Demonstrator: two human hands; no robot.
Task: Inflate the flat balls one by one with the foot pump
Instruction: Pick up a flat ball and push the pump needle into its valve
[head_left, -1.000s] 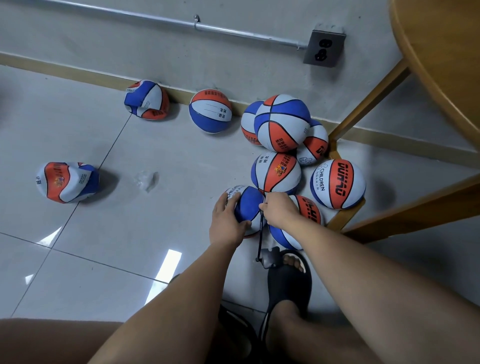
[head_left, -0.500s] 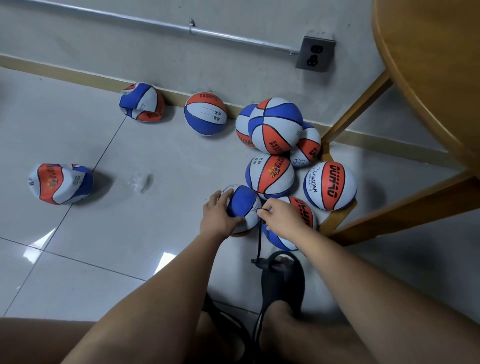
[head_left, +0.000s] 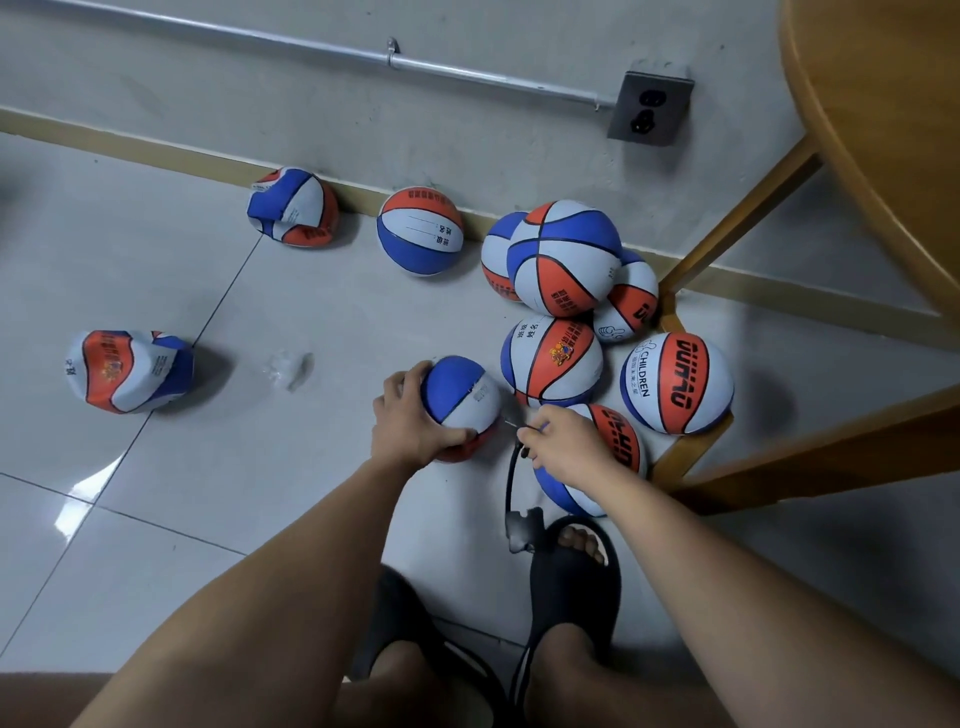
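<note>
On the floor ahead: with the left hand (head_left: 410, 423), gripping the blue-white ball (head_left: 460, 395). Just right, pinching the pump needle (head_left: 511, 420) in the right hand (head_left: 566, 447), tip aimed leftward at the ball's side; seated or not, cannot tell.

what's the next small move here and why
Probably set the held ball aside with the left hand: it looks round and full, and the right hand pinches the pump needle seemingly just outside it. A crumpled ball waits at the left.
</note>
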